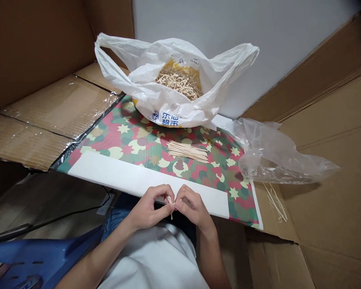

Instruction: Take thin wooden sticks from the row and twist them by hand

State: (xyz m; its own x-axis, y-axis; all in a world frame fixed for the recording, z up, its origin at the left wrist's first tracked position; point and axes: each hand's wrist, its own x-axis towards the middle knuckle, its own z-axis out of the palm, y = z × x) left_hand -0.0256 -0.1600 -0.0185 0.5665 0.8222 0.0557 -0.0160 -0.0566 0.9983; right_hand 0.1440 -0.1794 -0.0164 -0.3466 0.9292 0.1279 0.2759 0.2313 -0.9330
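Close to my body, just past the table's near edge, both hands meet fingertip to fingertip. My left hand [153, 208] pinches a thin pale strip [169, 199], which looks bent into a small loop, with a short end hanging below the fingers. The fingers of my right hand [193, 205] are closed at the same spot, on the other side of the strip. Fingertips hide most of it. Beyond the hands, a flat bundle of similar pale strips [187, 151] lies on the patterned table cover [144, 150].
Behind the bundle stands an open white plastic bag [180, 114] filled with many small pale pieces [179, 82]. A clear plastic bag [276, 154] lies at the right, near a few loose strips [277, 202] on cardboard. Cardboard walls [327, 160] flank the table. A blue chair [57, 253] is at lower left.
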